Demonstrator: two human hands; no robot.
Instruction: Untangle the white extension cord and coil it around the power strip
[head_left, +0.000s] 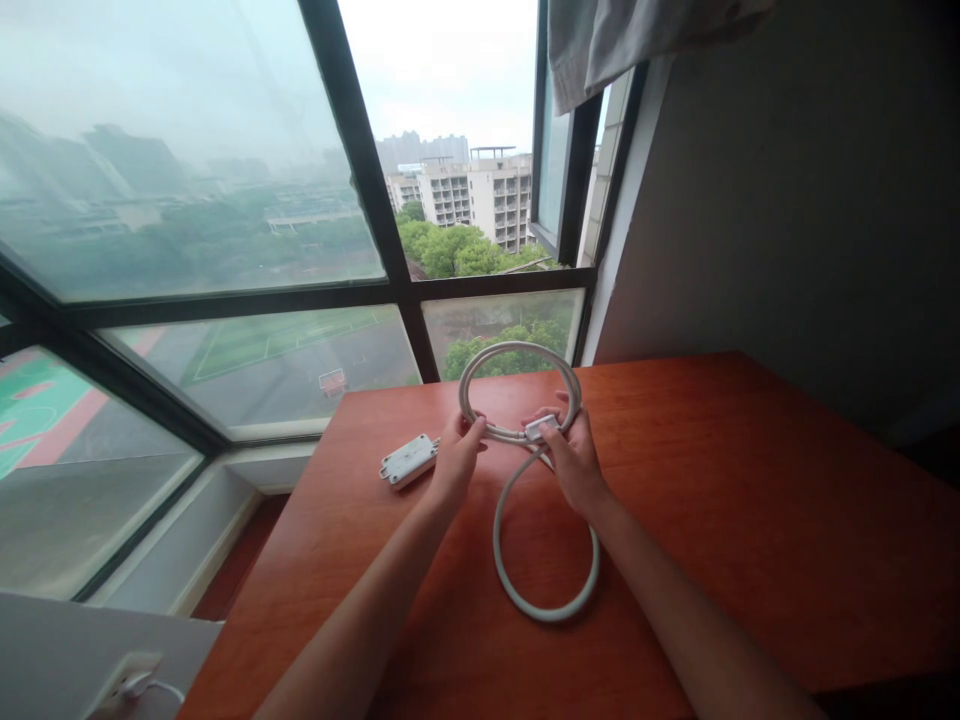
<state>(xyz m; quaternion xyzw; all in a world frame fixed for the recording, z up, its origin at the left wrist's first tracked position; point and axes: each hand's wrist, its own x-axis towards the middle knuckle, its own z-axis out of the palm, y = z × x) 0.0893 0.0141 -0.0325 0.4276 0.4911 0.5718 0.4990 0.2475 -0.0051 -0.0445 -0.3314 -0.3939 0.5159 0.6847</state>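
A thick white cable (517,350) is coiled in loops above a reddish-brown wooden table (750,500). One loop stands up toward the window, another lies on the table toward me (525,600). My left hand (456,455) is closed around the cable where the loops cross. My right hand (574,455) grips the same crossing, with fingers around a white plug end (541,427). A small white rectangular power box (409,459) lies on the table just left of my left hand.
A large window with dark frames (390,240) runs behind the table's far edge. A grey wall (787,200) stands at the right. A grey cloth (622,40) hangs at the top. A white wall socket with a plug (127,680) sits at lower left.
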